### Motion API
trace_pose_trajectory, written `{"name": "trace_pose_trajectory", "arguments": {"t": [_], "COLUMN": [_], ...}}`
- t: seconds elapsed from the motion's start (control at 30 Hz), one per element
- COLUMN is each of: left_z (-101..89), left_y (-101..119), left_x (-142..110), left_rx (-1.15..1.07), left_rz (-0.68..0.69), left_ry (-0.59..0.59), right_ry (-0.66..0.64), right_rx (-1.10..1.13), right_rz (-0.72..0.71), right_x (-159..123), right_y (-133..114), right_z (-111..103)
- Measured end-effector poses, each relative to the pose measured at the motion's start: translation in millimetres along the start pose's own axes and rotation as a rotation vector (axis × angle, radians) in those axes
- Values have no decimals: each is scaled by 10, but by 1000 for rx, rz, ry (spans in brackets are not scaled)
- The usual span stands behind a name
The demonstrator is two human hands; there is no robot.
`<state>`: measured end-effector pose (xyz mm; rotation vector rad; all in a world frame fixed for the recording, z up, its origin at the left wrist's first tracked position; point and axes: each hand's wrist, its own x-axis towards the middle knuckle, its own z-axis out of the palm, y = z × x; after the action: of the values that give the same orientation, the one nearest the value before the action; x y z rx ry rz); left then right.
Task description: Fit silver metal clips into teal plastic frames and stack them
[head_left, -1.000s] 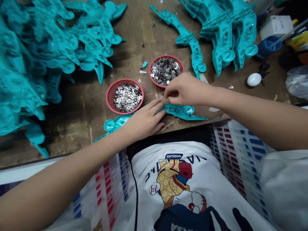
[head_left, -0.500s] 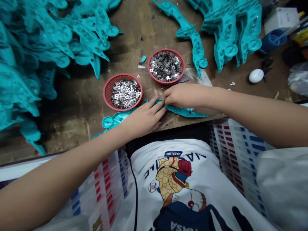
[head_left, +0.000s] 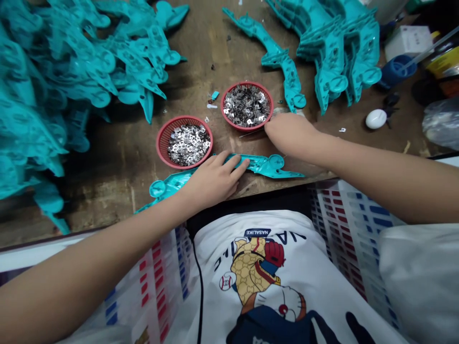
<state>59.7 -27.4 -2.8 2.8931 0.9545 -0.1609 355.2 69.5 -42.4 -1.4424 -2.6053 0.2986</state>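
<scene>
A long turquoise plastic part (head_left: 267,166) lies along the front edge of the table. My left hand (head_left: 218,177) rests over its middle, fingers spread and lying flat on it. My right hand (head_left: 289,134) is above the table, beside the lower right rim of a red basket (head_left: 247,128) filled with small dark and silvery metal clips. Its fingers are turned away and hidden, so what they hold, if anything, does not show. Just left of my left hand stands a second red basket (head_left: 161,148) with small shiny metal pieces.
A large heap of turquoise parts (head_left: 89,71) covers the left of the table. Another turquoise part (head_left: 274,50) lies at the back, with a stack of them (head_left: 332,57) to its right. A blue cup (head_left: 398,71) and a white egg-shaped object (head_left: 376,119) are on the right.
My right hand has left the turquoise part and moved right and away from me toward the right basket. My left hand stays on the part. The camera view has shifted slightly.
</scene>
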Motion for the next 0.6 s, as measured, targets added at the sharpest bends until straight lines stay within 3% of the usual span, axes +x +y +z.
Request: {"name": "trace_pose_trajectory", "arguments": {"t": [0.17, 0.3, 0.43, 0.6], "left_z": [-17, 18, 74, 124], "left_y": [-37, -43, -22, -49], "left_x": [7, 9, -5, -5], "left_rx": [-1, -88, -133, -152], "left_rz": [-35, -148, -209, -161], "left_ry": [-9, 85, 168, 104], "right_ry": [76, 16, -173, -268], "right_rx": [16, 29, 30, 55], "right_rz": [69, 31, -105, -82], "right_x": [68, -8, -194, -266], "right_y": [34, -88, -393, -709], "right_z": [168, -49, -349, -436]}}
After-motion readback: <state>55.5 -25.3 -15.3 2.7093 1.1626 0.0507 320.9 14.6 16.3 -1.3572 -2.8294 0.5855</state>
